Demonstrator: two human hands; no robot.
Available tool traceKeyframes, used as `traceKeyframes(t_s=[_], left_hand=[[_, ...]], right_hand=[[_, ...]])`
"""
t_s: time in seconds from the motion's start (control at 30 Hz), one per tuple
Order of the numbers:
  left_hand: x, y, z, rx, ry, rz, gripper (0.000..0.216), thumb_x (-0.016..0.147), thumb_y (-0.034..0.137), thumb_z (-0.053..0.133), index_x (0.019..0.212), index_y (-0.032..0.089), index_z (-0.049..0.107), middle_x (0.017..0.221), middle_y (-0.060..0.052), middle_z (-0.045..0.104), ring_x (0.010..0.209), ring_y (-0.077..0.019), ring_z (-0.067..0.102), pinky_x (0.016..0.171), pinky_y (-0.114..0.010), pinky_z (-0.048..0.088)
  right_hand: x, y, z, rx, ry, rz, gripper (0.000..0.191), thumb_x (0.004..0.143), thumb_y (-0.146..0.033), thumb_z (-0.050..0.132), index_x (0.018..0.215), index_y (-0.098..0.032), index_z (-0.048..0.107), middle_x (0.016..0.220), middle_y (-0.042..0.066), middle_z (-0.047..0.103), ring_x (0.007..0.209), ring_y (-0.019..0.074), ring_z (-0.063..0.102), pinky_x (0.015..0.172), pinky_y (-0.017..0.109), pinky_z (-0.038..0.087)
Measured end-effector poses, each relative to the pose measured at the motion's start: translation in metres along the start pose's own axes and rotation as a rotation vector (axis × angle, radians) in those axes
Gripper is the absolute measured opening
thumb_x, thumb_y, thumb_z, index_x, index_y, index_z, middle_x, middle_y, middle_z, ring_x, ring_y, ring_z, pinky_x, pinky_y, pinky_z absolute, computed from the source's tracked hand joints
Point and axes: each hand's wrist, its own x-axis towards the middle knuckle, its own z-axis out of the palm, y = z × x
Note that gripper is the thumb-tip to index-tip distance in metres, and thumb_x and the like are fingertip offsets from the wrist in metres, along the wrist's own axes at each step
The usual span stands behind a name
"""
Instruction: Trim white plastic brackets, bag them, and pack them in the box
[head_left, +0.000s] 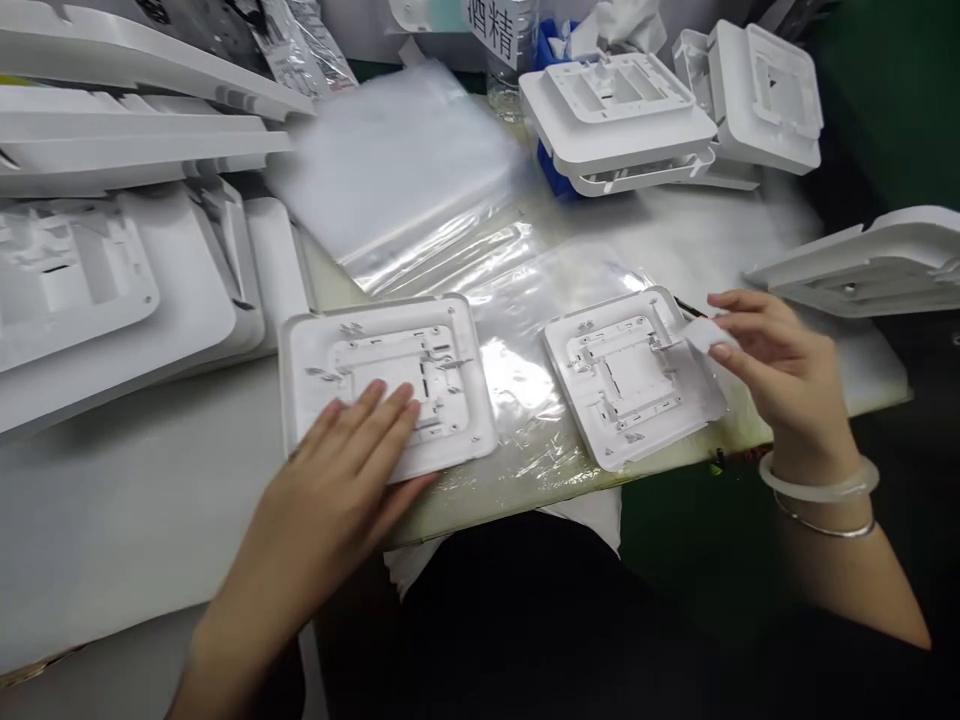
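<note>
My left hand [341, 475] reaches over the near edge of a square white plastic housing [472, 400]. Its fingers rest on the recessed inside, and the thumb is at the lower edge, so the edge is between them. On the right, my right hand [787, 365] pinches a small white piece, seemingly a folded wipe [709, 335], between thumb and fingers. That piece is at the far right corner of a second white housing [622, 460], which lies inside-up. A thin dark thing [688, 309] shows beside the wipe, too small to name.
Clear plastic bags [405, 150] lie behind the housings. Stacked white housings [187, 290] fill the left; more stand at the back [622, 130] over a blue bin [555, 175]. Another housing [870, 260] juts in at right. A labelled clear bottle [510, 70] stands behind. The table's front edge [525, 505] is near me.
</note>
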Motion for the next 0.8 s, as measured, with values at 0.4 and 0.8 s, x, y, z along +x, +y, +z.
traceKeyframes(t_s=[0.4, 0.8], left_hand=[[0.047, 0.080, -0.002, -0.136, 0.073, 0.175, 0.065, 0.093, 0.051, 0.057, 0.138, 0.005, 0.047, 0.144, -0.021, 0.052, 0.143, -0.0372, 0.037, 0.117, -0.058, 0.034], [0.054, 0.102, 0.038, -0.080, 0.081, 0.094, 0.078, 0.095, 0.061, 0.044, 0.139, -0.003, 0.046, 0.145, -0.024, 0.049, 0.140, -0.0357, 0.042, 0.120, -0.052, 0.027]], right_hand=[[-0.029, -0.039, 0.028, -0.314, -0.121, -0.174, 0.023, 0.090, -0.020, 0.064, 0.112, -0.027, 0.065, 0.114, 0.008, 0.060, 0.107, 0.0256, 0.058, 0.090, 0.045, 0.050], [-0.030, -0.056, 0.069, -0.511, -0.429, -0.502, 0.017, 0.092, -0.006, 0.050, 0.106, -0.016, 0.055, 0.086, 0.005, 0.061, 0.079, 0.0185, 0.048, 0.080, 0.038, 0.039]])
